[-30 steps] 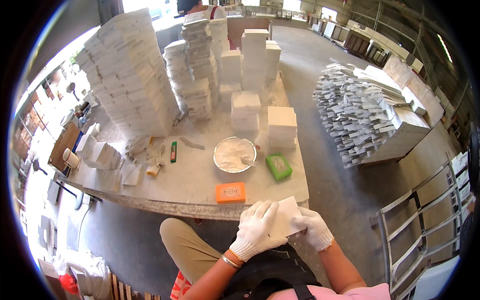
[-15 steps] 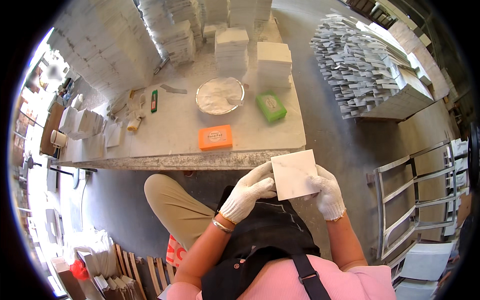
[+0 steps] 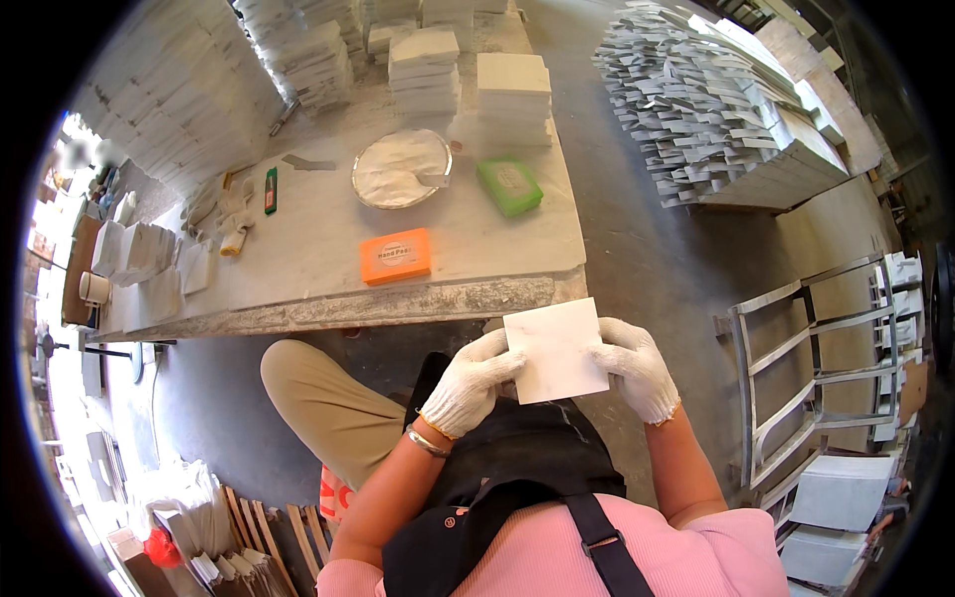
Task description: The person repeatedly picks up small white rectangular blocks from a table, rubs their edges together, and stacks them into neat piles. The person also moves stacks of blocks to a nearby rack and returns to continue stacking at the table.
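I wear matt, knitted cloth gloves against a smooth, stone-looking tile, with a rough-edged table farther off and a metal rack at right.

Left hand and right hand wear white knit gloves, edged yellow — a silvery bangle on the left. Pink ribbed top, black apron (buckled strap), tan trousers.

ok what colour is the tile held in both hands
The tile is white, seen best in the head view.
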{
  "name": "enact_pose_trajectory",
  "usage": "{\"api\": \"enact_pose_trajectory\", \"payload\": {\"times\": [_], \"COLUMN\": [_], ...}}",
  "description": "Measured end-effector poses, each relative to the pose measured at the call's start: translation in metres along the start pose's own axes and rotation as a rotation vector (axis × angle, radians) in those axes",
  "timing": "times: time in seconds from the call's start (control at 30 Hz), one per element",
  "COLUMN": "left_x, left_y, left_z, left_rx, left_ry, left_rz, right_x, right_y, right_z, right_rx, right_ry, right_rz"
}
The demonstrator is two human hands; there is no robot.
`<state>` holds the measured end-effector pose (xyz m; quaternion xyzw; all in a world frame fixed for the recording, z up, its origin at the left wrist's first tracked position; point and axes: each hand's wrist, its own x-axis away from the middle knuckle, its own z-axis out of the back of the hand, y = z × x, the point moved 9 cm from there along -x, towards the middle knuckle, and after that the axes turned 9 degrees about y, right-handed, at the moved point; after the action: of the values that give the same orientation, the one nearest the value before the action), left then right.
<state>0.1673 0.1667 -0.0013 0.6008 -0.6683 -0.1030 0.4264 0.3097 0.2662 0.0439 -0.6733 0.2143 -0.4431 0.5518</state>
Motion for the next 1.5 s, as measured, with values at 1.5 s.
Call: {"api": "enact_pose_trajectory", "payload": {"times": [1.5], "left_x": [0.000], "left_y": [-0.005], "left_z": [0.020], "left_rx": [0.108], "left_ry": [-0.066], "left_rz": [0.002], "right_x": [-0.021], "right_y": [0.039], "right_z": [0.000], "right_rx": [-0.164], "right_ry": [0.070], "right_rz": [-0.127]}}
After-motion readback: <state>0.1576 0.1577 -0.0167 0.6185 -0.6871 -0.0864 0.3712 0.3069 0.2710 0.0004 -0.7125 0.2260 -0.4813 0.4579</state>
